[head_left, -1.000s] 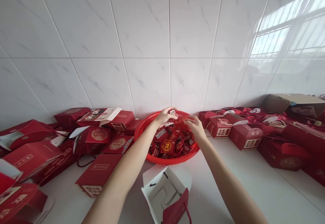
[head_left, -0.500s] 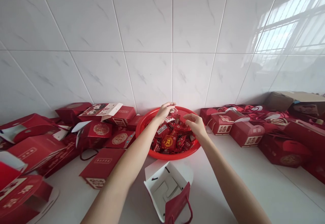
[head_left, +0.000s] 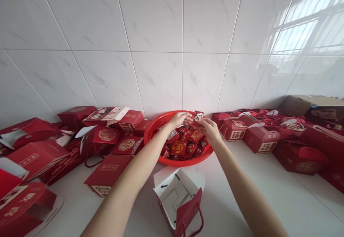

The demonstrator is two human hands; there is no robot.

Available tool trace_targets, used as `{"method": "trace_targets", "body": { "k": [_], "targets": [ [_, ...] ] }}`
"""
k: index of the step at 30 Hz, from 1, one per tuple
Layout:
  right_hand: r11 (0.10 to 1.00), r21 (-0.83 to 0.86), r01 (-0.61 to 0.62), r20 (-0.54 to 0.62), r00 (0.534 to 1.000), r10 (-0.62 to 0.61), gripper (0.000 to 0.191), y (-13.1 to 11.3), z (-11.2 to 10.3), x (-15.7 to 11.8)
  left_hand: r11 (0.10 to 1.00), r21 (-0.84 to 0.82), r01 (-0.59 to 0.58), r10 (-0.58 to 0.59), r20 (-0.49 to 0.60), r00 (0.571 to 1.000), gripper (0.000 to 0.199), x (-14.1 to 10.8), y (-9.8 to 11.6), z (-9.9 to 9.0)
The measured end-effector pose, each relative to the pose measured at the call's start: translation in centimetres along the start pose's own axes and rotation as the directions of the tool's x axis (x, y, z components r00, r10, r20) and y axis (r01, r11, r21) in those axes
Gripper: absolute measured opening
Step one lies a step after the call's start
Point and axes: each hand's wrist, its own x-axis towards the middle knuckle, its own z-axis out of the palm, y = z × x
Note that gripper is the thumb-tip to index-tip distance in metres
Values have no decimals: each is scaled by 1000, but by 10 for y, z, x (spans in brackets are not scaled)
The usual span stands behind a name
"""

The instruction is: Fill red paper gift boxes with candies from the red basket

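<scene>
A red plastic basket (head_left: 185, 163) holds a heap of red-wrapped sweets (head_left: 178, 147). Over its right half, my right hand (head_left: 211, 130) is closed, thumb and fingers pinching a small dark red sweet packet (head_left: 199, 115) with a pale print, held upright. My left hand (head_left: 180, 120) hovers over the back of the basket with its fingers stretched toward that packet, apparently holding nothing. In front of the basket stands an open red gift box (head_left: 178, 194), white and bare inside, its flap with a red cord handle folded outward on the near side.
Several red gift boxes (head_left: 110, 170) crowd the left of the white counter (head_left: 225, 190), some with raised lids. More closed boxes with handles (head_left: 262, 138) line the right side. A brown cardboard carton (head_left: 319, 102) sits at the far right, against the tiled wall (head_left: 161, 79).
The sweet packet that was by my left hand is now in my right hand's fingers, farther right. My left hand has shifted slightly right and lower, its fingers extended.
</scene>
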Motion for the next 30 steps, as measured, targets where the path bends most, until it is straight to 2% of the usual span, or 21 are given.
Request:
{"method": "trace_targets", "body": {
  "k": [2, 4, 6, 10, 13, 16, 20, 24, 27, 30],
  "targets": [
    [999, 39, 0, -24, 1000, 0, 19, -1, 0, 1, 969, 239, 65, -75, 32, 997, 22, 5, -11, -2],
    [998, 67, -5, -37, 999, 7, 17, -2, 0, 1, 885, 453, 110, -159, 70, 985, 19, 10, -20, -1],
    [996, 83, -13, -42, 999, 17, 16, -3, 0, 1, 792, 597, 131, -225, 85, 971, 22, 14, -25, 1],
    [995, 102, -13, -47, 999, 18, 18, -4, 1, -1, 656, 745, 121, -267, 79, 960, 29, 19, -25, 6],
    [994, 110, -5, -47, 999, 10, 19, -5, 2, -2, 622, 778, 82, -245, 94, 965, 30, 17, -24, 10],
    [994, 111, -2, -45, 999, 7, 20, -5, 3, -2, 639, 768, 47, -222, 126, 967, 27, 16, -25, 12],
    [993, 115, 17, -59, 998, -10, 22, -4, 2, -2, 718, 696, 21, -150, 125, 981, 19, 15, -23, 10],
    [992, 115, 49, -80, 996, -40, 26, 0, 1, 1, 832, 554, -21, 0, 38, 999, 11, 12, -16, -3],
    [991, 111, 76, -99, 993, -65, 29, 2, -1, 3, 898, 435, -62, 89, -42, 995, 18, 8, -7, -13],
    [989, 107, 105, -107, 990, -93, 31, 4, -3, 4, 940, 329, -93, 128, -85, 988, 24, 2, 2, -17]
  ]
}}
